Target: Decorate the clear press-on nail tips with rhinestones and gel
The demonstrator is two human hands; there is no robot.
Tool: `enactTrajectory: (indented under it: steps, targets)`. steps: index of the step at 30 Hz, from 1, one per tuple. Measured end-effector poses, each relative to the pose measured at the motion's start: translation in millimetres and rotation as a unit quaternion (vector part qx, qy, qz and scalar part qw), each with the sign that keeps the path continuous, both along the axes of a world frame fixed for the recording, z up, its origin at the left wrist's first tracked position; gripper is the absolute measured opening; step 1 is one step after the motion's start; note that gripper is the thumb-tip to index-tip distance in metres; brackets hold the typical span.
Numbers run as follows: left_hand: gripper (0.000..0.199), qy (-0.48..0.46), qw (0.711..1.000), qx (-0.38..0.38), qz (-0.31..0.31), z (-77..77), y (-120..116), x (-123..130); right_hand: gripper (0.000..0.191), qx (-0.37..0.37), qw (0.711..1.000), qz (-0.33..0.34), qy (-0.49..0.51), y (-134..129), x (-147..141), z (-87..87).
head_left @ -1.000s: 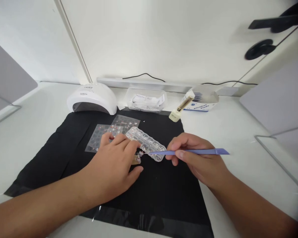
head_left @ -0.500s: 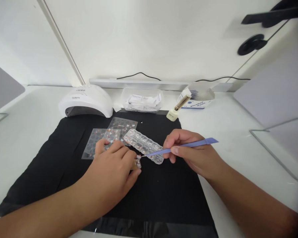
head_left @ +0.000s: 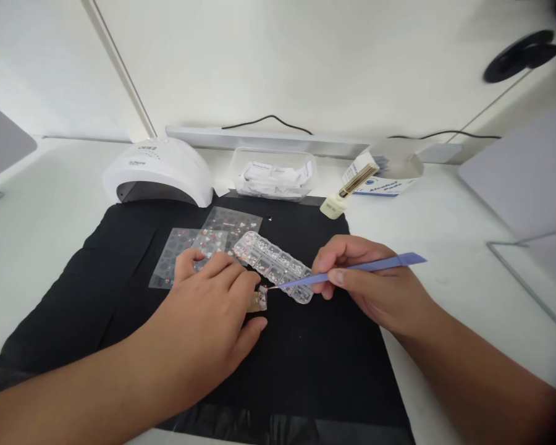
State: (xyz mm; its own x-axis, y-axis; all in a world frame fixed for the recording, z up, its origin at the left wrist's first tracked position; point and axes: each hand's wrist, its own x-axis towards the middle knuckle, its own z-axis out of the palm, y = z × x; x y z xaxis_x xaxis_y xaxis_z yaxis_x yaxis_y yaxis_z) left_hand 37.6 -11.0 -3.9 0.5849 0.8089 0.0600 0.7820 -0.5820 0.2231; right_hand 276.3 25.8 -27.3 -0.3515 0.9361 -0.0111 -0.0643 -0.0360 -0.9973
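My left hand point(head_left: 213, 309) is curled low over the black mat, around a small gold-coloured piece point(head_left: 256, 302) with a tiny decorated nail tip point(head_left: 262, 293) at its end. The left thumb stands a little apart below it; the other fingers partly hide the piece. In a pen-like grip, my right hand point(head_left: 366, 278) has purple tweezers point(head_left: 361, 268), slanting down to the left. Their fine tip meets or nearly meets the nail tip. Just behind that tip lies a clear compartment case point(head_left: 278, 266) with small ornaments. Two overlapping sticker sheets point(head_left: 167, 259) lie beyond my left fingers.
A white nail lamp point(head_left: 160, 170) stands at the back left of the black mat point(head_left: 306, 371). Behind are a clear tub point(head_left: 273, 176) of packets and an alcohol pads box point(head_left: 393, 182). A polish bottle point(head_left: 336, 204) with a gold cap rests at the mat's far right corner.
The whole view has shifted slightly. My left thumb has come away from the gold piece, which shows more now. The tweezers stay with their tip at the nail tip.
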Motion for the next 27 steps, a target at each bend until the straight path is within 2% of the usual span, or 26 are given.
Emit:
enactTrajectory:
  steps: [5,27]
  targets:
    - [0.020,0.009,1.000,0.030,-0.003,2.5,0.8,-2.4,0.002,0.005,1.000,0.008,0.009,0.1,0.6,-1.4]
    - [0.017,-0.015,0.998,0.058,-0.009,2.0,-0.9,-5.3,0.007,0.001,0.999,0.031,0.019,-0.1,2.6,-4.0]
